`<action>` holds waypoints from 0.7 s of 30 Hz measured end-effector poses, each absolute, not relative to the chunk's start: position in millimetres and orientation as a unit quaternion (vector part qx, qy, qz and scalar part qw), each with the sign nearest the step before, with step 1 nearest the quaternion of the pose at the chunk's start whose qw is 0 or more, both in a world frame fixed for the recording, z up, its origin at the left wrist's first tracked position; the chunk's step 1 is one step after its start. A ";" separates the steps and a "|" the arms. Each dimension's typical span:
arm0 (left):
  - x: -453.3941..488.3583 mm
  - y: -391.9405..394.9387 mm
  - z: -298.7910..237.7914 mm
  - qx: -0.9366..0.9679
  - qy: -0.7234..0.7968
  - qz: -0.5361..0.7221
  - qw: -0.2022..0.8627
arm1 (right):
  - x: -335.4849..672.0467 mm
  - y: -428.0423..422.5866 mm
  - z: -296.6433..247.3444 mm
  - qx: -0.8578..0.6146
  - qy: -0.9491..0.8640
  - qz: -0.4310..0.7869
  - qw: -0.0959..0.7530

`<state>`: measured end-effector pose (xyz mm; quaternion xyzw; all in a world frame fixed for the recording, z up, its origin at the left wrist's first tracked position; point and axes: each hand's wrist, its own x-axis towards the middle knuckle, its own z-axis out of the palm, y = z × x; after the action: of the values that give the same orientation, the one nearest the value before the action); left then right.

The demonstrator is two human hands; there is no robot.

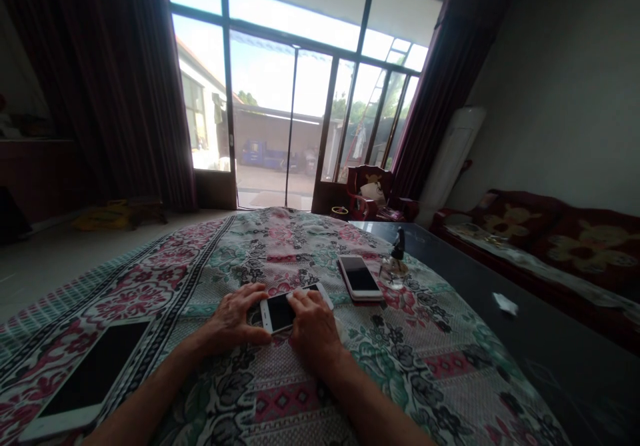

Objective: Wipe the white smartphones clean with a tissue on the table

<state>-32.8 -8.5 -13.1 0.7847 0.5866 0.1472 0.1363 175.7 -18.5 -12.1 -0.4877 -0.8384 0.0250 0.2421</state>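
A white smartphone (281, 314) with a dark screen lies on the patterned cloth in front of me. My left hand (235, 316) grips its left end, thumb on the near edge and fingers on the far edge. The fingers of my right hand (315, 326) are bent together and press on the screen's right part. A bit of something white (342, 330) shows beside that palm; what it is I cannot tell. To the right lies a second white smartphone (360, 276), next to a clear bottle (394, 273) with a black pump top.
A large white tablet (93, 369) lies at the near left on the floral tablecloth (295, 403). Crumpled white paper (505, 304) rests on the dark tabletop (545, 346) at right. Beyond are a wooden sofa (530, 223), an armchair (367, 189) and glass doors (265, 133).
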 end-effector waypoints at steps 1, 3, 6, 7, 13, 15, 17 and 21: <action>-32.6 -8.4 -13.2 0.785 0.586 0.146 0.136 | 171.1 -23.7 -12.1 -0.467 -0.849 0.033 0.243; -32.4 -8.1 -13.6 0.786 0.587 0.141 0.134 | 163.4 -34.1 -11.8 -0.429 -0.868 0.051 0.246; -32.7 -7.5 -13.9 0.784 0.592 0.129 0.133 | 159.3 -42.2 -10.5 -0.394 -0.881 0.072 0.250; -32.9 -7.4 -13.6 0.783 0.594 0.125 0.135 | 160.8 -41.6 -9.9 -0.394 -0.880 0.075 0.254; -33.8 -11.1 -8.1 0.788 0.583 0.134 0.145 | 192.1 -13.3 -5.6 -0.513 -0.815 0.037 0.267; -33.5 -12.2 -8.2 0.790 0.577 0.144 0.145 | 200.2 -6.2 -6.1 -0.558 -0.787 0.021 0.261; -32.8 -12.4 -10.4 0.790 0.576 0.156 0.140 | 201.2 -5.4 -8.4 -0.579 -0.775 0.008 0.252; -30.8 -11.9 -15.4 0.781 0.582 0.184 0.129 | 184.5 -20.5 -15.2 -0.534 -0.810 0.012 0.243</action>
<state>-30.8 -11.9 -15.4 0.7814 0.5820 0.1844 0.1292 184.5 -20.5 -15.2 -0.5336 -0.8099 0.0117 0.2433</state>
